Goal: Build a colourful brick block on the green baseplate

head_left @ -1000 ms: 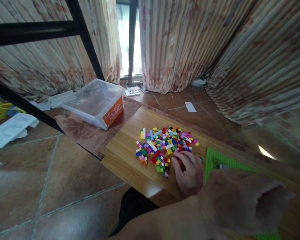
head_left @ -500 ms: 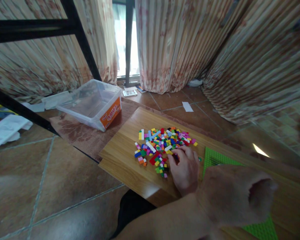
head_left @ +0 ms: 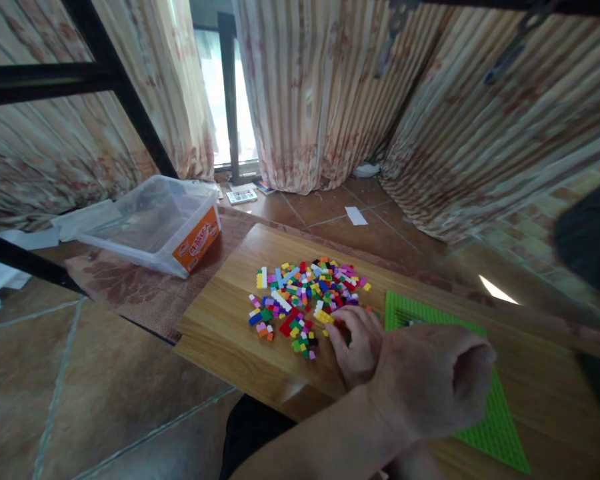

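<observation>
A pile of small colourful building bricks [head_left: 300, 287] lies spread on the wooden table. At the pile's near right edge is my right hand [head_left: 357, 343], its fingers curled, thumb and index finger closing at the end of a yellow brick [head_left: 324, 317]. My left hand [head_left: 433, 380] crosses over my right forearm and is curled above a green studded baseplate [head_left: 497, 407]. Its fingertips face away, so whatever it may hold is hidden. Just beyond its knuckles, a small pale piece shows on the baseplate.
A clear plastic box [head_left: 153, 220] with an orange label stands beyond the table's left end, on a brown mat [head_left: 125, 287]. Curtains [head_left: 310, 100] hang behind. A dark metal frame [head_left: 125, 93] rises at the left. Paper [head_left: 356, 215] lies on the tiled floor.
The view has shifted, so the table and pile appear further left. Relative to the pile, my right hand has drawn slightly right and towards me. My left hand stays curled above the baseplate.
</observation>
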Action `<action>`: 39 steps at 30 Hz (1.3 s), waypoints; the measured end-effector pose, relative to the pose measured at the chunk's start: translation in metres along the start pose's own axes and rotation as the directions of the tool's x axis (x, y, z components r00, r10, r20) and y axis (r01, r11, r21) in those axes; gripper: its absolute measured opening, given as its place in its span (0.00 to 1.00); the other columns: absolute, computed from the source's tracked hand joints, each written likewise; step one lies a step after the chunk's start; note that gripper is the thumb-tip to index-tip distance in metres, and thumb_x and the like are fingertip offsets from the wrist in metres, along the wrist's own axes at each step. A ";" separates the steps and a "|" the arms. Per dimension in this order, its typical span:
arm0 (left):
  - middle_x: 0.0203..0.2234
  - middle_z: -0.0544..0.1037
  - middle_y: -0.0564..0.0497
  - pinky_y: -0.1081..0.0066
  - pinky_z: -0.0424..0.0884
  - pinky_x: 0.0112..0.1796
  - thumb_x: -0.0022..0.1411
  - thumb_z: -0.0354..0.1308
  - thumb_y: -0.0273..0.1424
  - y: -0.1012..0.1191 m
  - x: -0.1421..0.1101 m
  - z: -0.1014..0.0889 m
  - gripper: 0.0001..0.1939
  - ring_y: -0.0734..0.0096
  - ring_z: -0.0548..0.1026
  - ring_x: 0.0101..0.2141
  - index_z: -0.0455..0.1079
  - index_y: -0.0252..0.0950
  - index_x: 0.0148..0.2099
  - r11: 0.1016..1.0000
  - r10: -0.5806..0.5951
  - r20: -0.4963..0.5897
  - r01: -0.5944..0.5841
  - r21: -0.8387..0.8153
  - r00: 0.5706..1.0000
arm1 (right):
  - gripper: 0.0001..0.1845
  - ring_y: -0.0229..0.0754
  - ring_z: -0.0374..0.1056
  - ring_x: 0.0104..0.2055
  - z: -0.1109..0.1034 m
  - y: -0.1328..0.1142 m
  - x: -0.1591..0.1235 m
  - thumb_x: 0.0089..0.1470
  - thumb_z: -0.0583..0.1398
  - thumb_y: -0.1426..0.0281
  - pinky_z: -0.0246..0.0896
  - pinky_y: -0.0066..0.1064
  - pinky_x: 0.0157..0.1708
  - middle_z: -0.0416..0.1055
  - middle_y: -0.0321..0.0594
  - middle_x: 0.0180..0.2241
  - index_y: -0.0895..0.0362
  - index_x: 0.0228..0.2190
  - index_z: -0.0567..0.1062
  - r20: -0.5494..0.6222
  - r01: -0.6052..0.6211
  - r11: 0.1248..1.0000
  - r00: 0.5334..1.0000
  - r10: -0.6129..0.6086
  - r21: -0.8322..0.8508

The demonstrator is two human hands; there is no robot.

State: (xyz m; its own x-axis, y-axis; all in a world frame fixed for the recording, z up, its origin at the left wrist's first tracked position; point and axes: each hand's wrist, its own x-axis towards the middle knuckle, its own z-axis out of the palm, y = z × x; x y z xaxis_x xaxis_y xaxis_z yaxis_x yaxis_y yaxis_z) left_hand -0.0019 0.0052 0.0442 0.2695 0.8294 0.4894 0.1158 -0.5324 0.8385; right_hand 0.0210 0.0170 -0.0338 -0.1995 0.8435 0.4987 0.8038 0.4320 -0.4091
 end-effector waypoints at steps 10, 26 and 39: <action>0.28 0.79 0.51 0.74 0.72 0.35 0.64 0.49 0.29 0.001 -0.001 0.004 0.11 0.74 0.76 0.30 0.70 0.35 0.33 1.000 -0.007 0.030 0.007 0.005 1.000 | 0.11 0.46 0.69 0.38 -0.001 0.007 0.002 0.58 0.55 0.67 0.61 0.40 0.41 0.75 0.42 0.33 0.54 0.32 0.77 -0.138 -0.068 0.994 0.987 0.078 0.080; 0.25 0.76 0.52 0.77 0.68 0.29 0.65 0.47 0.30 0.003 0.006 -0.025 0.11 0.77 0.74 0.26 0.67 0.36 0.31 0.997 -0.036 -0.137 0.026 -0.075 0.990 | 0.15 0.50 0.66 0.53 0.011 -0.025 0.055 0.60 0.55 0.66 0.59 0.47 0.54 0.73 0.46 0.49 0.53 0.46 0.77 0.099 0.147 0.987 0.983 -0.152 0.058; 0.22 0.73 0.54 0.78 0.64 0.27 0.64 0.48 0.28 0.008 0.007 -0.027 0.12 0.78 0.71 0.24 0.62 0.36 0.27 0.995 -0.067 -0.100 0.059 -0.081 0.993 | 0.13 0.43 0.74 0.45 0.001 0.004 0.005 0.59 0.56 0.71 0.70 0.37 0.45 0.77 0.42 0.45 0.52 0.42 0.79 0.048 0.173 0.955 0.981 -0.190 0.241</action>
State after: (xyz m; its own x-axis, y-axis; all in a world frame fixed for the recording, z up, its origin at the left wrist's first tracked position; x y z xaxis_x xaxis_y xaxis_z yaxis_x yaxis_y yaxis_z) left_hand -0.0248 0.0108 0.0608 0.1637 0.8761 0.4535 0.0538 -0.4669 0.8827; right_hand 0.0230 0.0236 -0.0337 -0.3747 0.7605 0.5303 0.5981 0.6353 -0.4886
